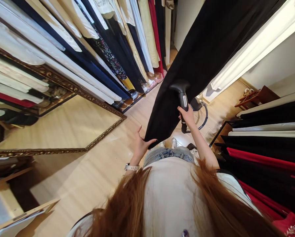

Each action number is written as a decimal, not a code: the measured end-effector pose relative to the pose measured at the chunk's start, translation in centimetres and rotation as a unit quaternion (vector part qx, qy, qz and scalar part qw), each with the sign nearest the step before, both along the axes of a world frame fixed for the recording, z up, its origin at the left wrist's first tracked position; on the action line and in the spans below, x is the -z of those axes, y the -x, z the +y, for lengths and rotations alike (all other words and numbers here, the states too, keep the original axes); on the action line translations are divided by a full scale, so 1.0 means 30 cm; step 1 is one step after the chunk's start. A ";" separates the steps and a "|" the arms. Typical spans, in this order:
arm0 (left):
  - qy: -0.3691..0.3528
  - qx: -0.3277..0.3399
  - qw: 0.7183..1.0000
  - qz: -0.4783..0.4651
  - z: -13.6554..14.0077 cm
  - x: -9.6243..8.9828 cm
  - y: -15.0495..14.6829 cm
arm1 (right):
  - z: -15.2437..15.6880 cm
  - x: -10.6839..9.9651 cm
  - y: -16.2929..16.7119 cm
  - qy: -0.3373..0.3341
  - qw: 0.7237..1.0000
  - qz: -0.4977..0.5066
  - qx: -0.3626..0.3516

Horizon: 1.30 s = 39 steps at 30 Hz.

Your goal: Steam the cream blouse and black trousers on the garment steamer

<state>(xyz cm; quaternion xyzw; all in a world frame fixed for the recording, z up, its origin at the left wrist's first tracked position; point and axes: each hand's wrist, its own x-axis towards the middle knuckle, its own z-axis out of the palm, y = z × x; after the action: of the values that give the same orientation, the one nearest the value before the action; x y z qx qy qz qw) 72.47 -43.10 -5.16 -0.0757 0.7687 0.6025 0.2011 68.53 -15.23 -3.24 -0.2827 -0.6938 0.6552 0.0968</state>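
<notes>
A long black garment (199,49) stretches from the top right down toward my waist. At its lower corner my left hand (142,142) grips the hem between thumb and fingers, with some of the fingers hidden behind the cloth. My right hand (187,116) is wrapped around the handle of a black garment steamer head (180,87). The wide head lies against the dark cloth, so its exact contact is hard to see. From the handle's lower end a dark ribbed hose (203,121) curves round to the steamer base (196,102), partly hidden by the garment.
Long clothes (93,49) hang in a row at the upper left. An ornate-framed mirror (105,131) stands at the left. More clothes (268,144) hang at the right. A small brown wooden stand (258,97) and a white curtain (248,49) are beyond the steamer.
</notes>
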 end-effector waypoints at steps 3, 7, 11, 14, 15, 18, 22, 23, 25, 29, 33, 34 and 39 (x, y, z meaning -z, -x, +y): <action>-0.007 -0.015 1.000 0.002 0.028 -0.006 -0.010 | -0.043 0.059 -0.046 0.029 0.998 -0.034 -0.031; -0.025 -0.034 0.999 0.001 0.056 -0.004 0.002 | -0.155 0.173 -0.164 0.061 0.992 -0.082 -0.077; -0.009 -0.049 0.999 0.010 0.044 0.016 0.051 | -0.228 0.231 -0.271 0.087 0.989 -0.090 -0.084; 0.002 -0.036 0.999 0.018 0.021 0.037 0.101 | -0.204 0.228 -0.326 0.082 0.994 -0.064 -0.029; -0.002 -0.027 1.000 0.013 0.015 0.043 0.116 | -0.178 0.222 -0.339 0.077 0.996 -0.049 0.003; -0.021 0.010 1.000 -0.015 0.012 0.050 0.143 | -0.047 0.203 -0.362 0.053 0.992 0.006 0.114; -0.031 0.069 0.995 -0.072 0.022 0.037 0.129 | 0.193 0.193 -0.343 0.119 0.964 0.118 0.208; -0.035 0.074 0.993 -0.088 0.024 0.034 0.120 | 0.247 0.197 -0.328 0.179 0.950 0.150 0.208; -0.053 0.073 0.989 -0.118 0.027 0.032 0.101 | 0.329 0.212 -0.288 0.296 0.917 0.190 0.187; -0.107 0.071 0.976 -0.174 0.036 0.050 0.068 | 0.372 0.271 -0.182 0.375 0.896 0.184 0.150; -0.144 0.063 0.970 -0.185 0.060 0.073 0.049 | 0.331 0.334 -0.117 0.406 0.886 0.172 0.147; -0.153 0.054 0.970 -0.180 0.067 0.078 0.049 | 0.324 0.345 -0.120 0.410 0.885 0.166 0.149; -0.204 -0.048 0.967 -0.142 0.101 0.123 0.086 | 0.360 0.360 -0.268 0.402 0.893 0.118 0.161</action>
<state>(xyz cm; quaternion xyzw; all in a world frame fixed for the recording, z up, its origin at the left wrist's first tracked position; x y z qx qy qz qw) 69.88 -40.07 -8.86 -0.1552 0.5885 0.7385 0.2903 76.57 -4.43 -14.05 -0.3259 -0.2992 0.8823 0.1606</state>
